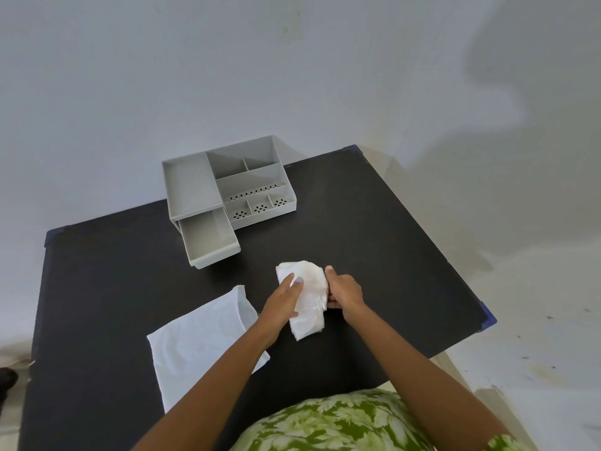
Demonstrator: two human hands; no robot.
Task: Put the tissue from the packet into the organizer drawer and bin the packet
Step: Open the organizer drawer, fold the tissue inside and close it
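Observation:
A clear plastic packet (310,299) stuffed with white tissue lies on the black table (374,229) near its middle. My left hand (282,297) presses on the packet's left side with fingers spread over it. My right hand (345,292) grips its right edge, thumb pointing up. The grey organizer (227,187) stands at the table's far side. Its drawer (208,239) is pulled out at the front left and holds nothing visible. I see no bin.
A white cloth (201,340) lies flat on the table to the left of my left forearm. The wall stands close behind the organizer. Table edges run at the right and left. Pale floor shows at the right.

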